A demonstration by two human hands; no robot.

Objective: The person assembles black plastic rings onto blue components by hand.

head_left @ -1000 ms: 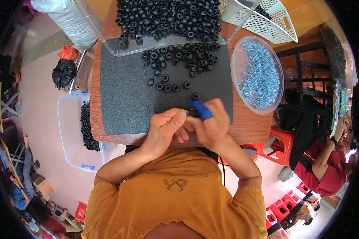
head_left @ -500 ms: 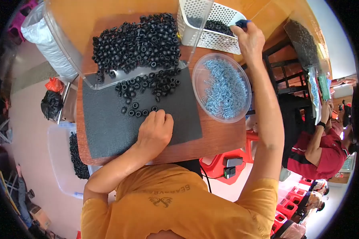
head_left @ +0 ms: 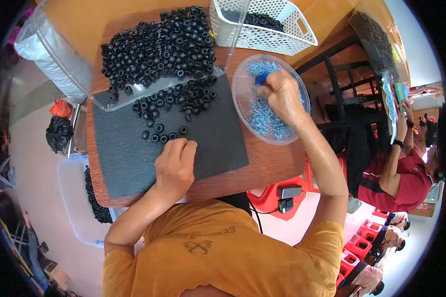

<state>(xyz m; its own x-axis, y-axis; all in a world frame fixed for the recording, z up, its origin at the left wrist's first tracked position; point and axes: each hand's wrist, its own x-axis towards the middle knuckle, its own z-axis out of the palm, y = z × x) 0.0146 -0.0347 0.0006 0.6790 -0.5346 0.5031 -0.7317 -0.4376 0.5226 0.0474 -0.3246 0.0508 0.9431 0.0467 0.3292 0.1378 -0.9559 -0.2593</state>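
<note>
My right hand (head_left: 281, 97) is closed around a blue tool (head_left: 262, 77), its full shape hidden by my fingers. It is over a round clear plastic bowl (head_left: 240, 101) of tiny light blue pieces (head_left: 270, 121). On a dark grey mat (head_left: 126, 168) rests my left hand (head_left: 175, 168), fingers curled together, their tips close to several small black ring-shaped parts (head_left: 172, 136). Whatever those fingers may hold is hidden. Beyond it, a large heap of similar black parts (head_left: 158, 49) spills from a clear tray (head_left: 106, 105) onto the mat.
A white perforated basket (head_left: 282, 44) with black pieces stands at the far right of the wooden table (head_left: 277, 166). A white sack (head_left: 59, 59) and a clear bin (head_left: 72, 198) are on the left. At the right, a person in red (head_left: 399, 183) works beside a red stool (head_left: 270, 195).
My right hand has moved from the white basket's rim back toward me, over the bowl, with the blue tool. My left hand stays by the loose black parts. The view has shifted slightly.
</note>
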